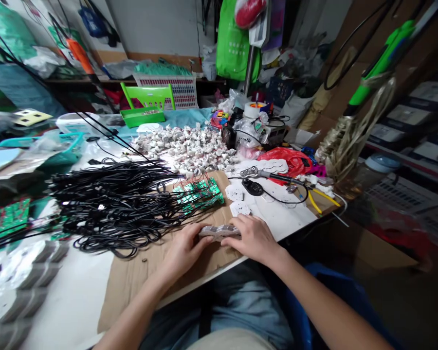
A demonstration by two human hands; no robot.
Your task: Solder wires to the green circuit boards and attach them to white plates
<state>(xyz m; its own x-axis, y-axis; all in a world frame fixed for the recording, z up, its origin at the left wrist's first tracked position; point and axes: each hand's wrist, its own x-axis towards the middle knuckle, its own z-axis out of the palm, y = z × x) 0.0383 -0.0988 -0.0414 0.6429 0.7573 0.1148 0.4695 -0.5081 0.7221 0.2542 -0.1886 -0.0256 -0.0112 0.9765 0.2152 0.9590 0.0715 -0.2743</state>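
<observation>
A short stack of thin white plates with wavy edges point(219, 232) is held on edge between my two hands, low over the front of the table. My left hand point(184, 247) grips its left end, thumb on the near side. Around the right end close the fingers of my right hand point(254, 238). Just beyond lie loose white plates of similar look point(240, 208). Green circuit boards point(200, 193) with thin red wires rest on a cardboard sheet point(126, 287), joined to a large bundle of black cables point(113, 204).
A soldering iron point(273, 175) points into its coil holder, with yellow-handled pliers point(316, 200) at the right. Behind sits a heap of small white parts point(190, 146). More stacked plates point(18, 291) stand front left. A green-handled tool point(379, 68) hangs at upper right.
</observation>
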